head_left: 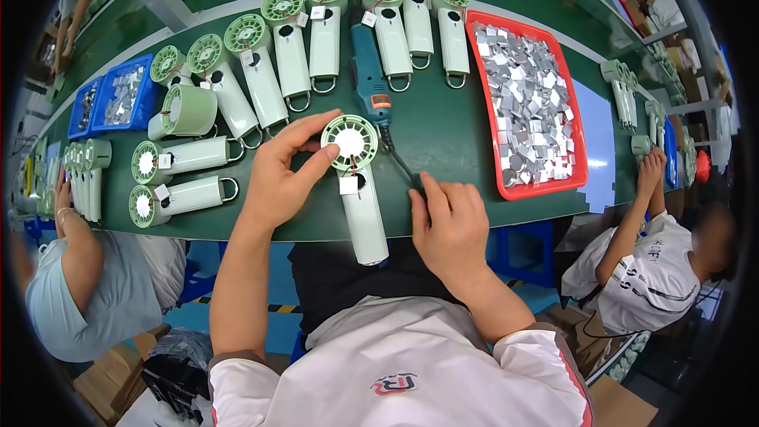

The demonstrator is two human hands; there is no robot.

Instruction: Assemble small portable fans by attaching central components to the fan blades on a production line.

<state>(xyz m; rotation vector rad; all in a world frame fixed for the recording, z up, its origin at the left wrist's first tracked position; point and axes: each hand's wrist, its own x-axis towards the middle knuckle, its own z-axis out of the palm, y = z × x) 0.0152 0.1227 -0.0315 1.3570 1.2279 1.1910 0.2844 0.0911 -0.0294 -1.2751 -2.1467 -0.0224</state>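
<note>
Your L hand [281,176] has the handheld fan [365,220] by its round green head, thumb on the front nr the white disc, fingers round the far side. Fan's in front of you, handle pointing down toward you, tip past the near edge of the counter [466,138]; a small white plug [348,185] on red wires sits at the neck. Your R hand [455,225] is just right of the fan, fingers half curled, thumb & forefinger at the cord [402,163]; can't tell if they grip it. That cord runs up to the teal power screwdriver [368,71], lying beyond the fan btwn two groups of other fans [325,49]. Red tray [545,189] w/ lots of metal pieces [528,103] is to the R; blue bins [146,107] far L. Co-workers sit either side, L [99,281] & R [644,269].
</note>
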